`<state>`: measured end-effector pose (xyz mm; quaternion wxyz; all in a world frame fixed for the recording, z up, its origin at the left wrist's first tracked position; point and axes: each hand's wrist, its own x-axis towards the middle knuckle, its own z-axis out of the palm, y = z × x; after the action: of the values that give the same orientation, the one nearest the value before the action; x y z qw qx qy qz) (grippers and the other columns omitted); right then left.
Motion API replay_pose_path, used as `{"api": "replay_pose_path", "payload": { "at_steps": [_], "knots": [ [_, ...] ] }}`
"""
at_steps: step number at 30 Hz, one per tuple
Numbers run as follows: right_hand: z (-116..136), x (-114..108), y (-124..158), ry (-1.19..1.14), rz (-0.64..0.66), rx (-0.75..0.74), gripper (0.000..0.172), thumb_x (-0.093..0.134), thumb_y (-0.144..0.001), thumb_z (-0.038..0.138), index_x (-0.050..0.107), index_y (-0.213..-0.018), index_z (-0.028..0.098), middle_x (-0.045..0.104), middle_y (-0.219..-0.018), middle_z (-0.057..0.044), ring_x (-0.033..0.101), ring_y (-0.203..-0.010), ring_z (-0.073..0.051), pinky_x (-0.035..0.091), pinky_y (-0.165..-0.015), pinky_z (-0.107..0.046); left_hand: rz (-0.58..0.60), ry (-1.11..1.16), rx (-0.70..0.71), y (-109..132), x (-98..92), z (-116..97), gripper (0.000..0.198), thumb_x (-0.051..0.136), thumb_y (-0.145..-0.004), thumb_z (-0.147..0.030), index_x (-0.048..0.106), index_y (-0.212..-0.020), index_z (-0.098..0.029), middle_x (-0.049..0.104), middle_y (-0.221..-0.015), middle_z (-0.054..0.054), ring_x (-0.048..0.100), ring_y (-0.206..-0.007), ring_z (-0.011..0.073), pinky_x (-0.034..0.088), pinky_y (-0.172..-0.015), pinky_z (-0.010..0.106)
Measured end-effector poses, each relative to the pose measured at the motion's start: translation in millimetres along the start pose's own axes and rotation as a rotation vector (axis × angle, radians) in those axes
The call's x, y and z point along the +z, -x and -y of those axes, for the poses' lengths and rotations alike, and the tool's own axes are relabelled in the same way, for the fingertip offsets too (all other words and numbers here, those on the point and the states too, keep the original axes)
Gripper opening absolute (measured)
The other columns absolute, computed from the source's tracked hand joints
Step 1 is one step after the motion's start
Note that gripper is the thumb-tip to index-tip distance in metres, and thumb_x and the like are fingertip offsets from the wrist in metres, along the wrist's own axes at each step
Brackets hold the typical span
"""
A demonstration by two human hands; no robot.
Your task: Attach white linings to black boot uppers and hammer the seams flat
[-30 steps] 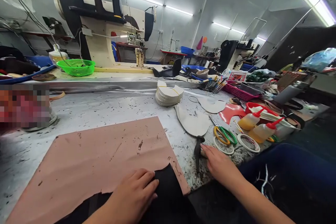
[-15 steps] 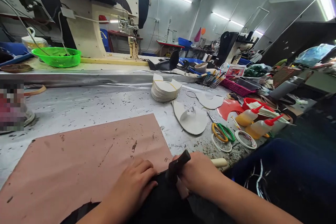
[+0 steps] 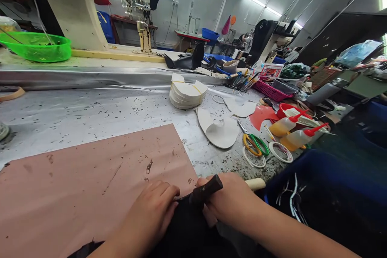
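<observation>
My right hand (image 3: 231, 195) is closed around a hammer with a dark head (image 3: 208, 189); the pale end of its handle (image 3: 256, 184) sticks out to the right of my fist. The hammer head is low over the edge of a black sheet of material (image 3: 187, 231), and I cannot tell whether it touches. To the left, my left hand (image 3: 151, 209) pinches that same edge between thumb and bent fingers. Below the hands the black material spreads toward me. Beneath my left hand lies a pinkish-brown sheet (image 3: 121, 165) with dark marks.
Beyond the sheet stand a banded stack of white curved pieces (image 3: 187, 94) and a loose one (image 3: 220, 131). On the right lie scissors (image 3: 254, 144), a tape roll (image 3: 280, 152) and red-tipped bottles (image 3: 298, 139). A sewing machine (image 3: 143, 34) and green basin (image 3: 39, 46) are behind.
The view has shifted, so the background sits higher and further left. The hammer head has tilted slightly flatter. Both hands keep nearly the same places and grips.
</observation>
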<state>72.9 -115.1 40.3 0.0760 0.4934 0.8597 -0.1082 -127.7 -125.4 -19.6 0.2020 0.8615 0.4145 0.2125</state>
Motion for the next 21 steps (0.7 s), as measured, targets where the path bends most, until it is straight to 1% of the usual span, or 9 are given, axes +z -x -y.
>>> {"api": "replay_pose_path", "payload": {
  "at_steps": [2, 4, 6, 9, 11, 14, 16, 19, 21],
  "knots": [
    [2, 0, 1, 0.009, -0.001, 0.019, 0.006, 0.056, -0.076, 0.019, 0.062, -0.076, 0.021, 0.066, -0.067, 0.001, 0.061, -0.058, -0.017, 0.025, -0.047, -0.028, -0.014, -0.109, -0.009, -4, 3.8, -3, 0.013, 0.042, -0.083, -0.013, 0.052, -0.079, -0.020, 0.057, -0.073, 0.002, 0.052, -0.068, 0.0196, 0.039, -0.061, 0.030],
    [4, -1, 1, 0.032, 0.005, 0.035, 0.006, 0.056, -0.077, 0.020, 0.062, -0.077, 0.020, 0.066, -0.067, 0.001, 0.061, -0.059, -0.017, 0.024, -0.047, -0.028, -0.046, -0.225, 0.015, -6, 7.2, -4, 0.018, 0.039, -0.083, -0.013, 0.050, -0.072, -0.020, 0.053, -0.065, 0.001, 0.050, -0.061, 0.0191, 0.036, -0.056, 0.030],
    [6, -2, 2, 0.053, 0.015, 0.046, 0.006, 0.056, -0.078, 0.022, 0.062, -0.079, 0.020, 0.067, -0.068, 0.000, 0.061, -0.059, -0.018, 0.024, -0.047, -0.028, -0.081, -0.281, 0.016, -6, 7.8, -4, 0.023, 0.037, -0.086, -0.016, 0.049, -0.067, -0.020, 0.051, -0.062, 0.001, 0.048, -0.058, 0.0184, 0.035, -0.054, 0.029],
    [6, -3, 2, 0.040, 0.020, 0.046, 0.006, 0.056, -0.079, 0.020, 0.062, -0.079, 0.021, 0.067, -0.070, 0.000, 0.061, -0.060, -0.017, 0.024, -0.048, -0.028, -0.069, -0.166, 0.002, -2, 2.0, 1, 0.018, 0.044, -0.087, -0.022, 0.054, -0.072, -0.020, 0.056, -0.075, 0.002, 0.053, -0.070, 0.0189, 0.040, -0.061, 0.029],
    [5, -3, 2, 0.013, 0.026, 0.045, 0.007, 0.055, -0.078, 0.019, 0.062, -0.077, 0.021, 0.067, -0.070, 0.001, 0.061, -0.060, -0.017, 0.024, -0.048, -0.028, -0.031, -0.041, 0.024, 2, -3.2, 4, 0.013, 0.046, -0.086, -0.020, 0.056, -0.078, -0.022, 0.058, -0.085, 0.002, 0.054, -0.079, 0.0186, 0.042, -0.068, 0.029],
    [3, -6, 2, 0.000, 0.050, 0.042, 0.008, 0.055, -0.077, 0.017, 0.062, -0.077, 0.021, 0.067, -0.070, 0.001, 0.061, -0.061, -0.017, 0.024, -0.048, -0.028, -0.003, 0.042, 0.070, 5, -6.8, 7, 0.019, 0.041, -0.086, -0.014, 0.057, -0.078, -0.021, 0.060, -0.080, 0.002, 0.054, -0.076, 0.0167, 0.043, -0.067, 0.028],
    [2, -8, 1, 0.005, 0.023, 0.056, 0.011, 0.054, -0.077, 0.016, 0.062, -0.081, 0.022, 0.068, -0.073, 0.001, 0.062, -0.064, -0.018, 0.025, -0.049, -0.028, -0.027, 0.013, 0.113, 6, -5.8, 6, 0.023, 0.038, -0.088, -0.013, 0.057, -0.077, -0.020, 0.059, -0.075, 0.002, 0.052, -0.071, 0.0159, 0.041, -0.063, 0.027],
    [1, -10, -2, 0.039, -0.065, 0.119, 0.018, 0.049, -0.080, 0.014, 0.062, -0.088, 0.023, 0.068, -0.076, 0.000, 0.062, -0.065, -0.019, 0.025, -0.050, -0.028, -0.073, -0.102, 0.187, 8, -4.0, 3, 0.028, 0.034, -0.089, -0.008, 0.058, -0.080, -0.018, 0.057, -0.075, 0.003, 0.049, -0.069, 0.0156, 0.039, -0.061, 0.028],
    [2, -12, -6, 0.069, -0.051, 0.113, 0.017, 0.049, -0.080, 0.013, 0.062, -0.087, 0.021, 0.068, -0.074, -0.001, 0.062, -0.065, -0.019, 0.025, -0.049, -0.028, -0.072, -0.166, 0.234, 9, -4.7, 0, 0.029, 0.031, -0.088, -0.005, 0.057, -0.079, -0.017, 0.056, -0.075, 0.004, 0.048, -0.066, 0.0155, 0.039, -0.058, 0.028]
  ]
}}
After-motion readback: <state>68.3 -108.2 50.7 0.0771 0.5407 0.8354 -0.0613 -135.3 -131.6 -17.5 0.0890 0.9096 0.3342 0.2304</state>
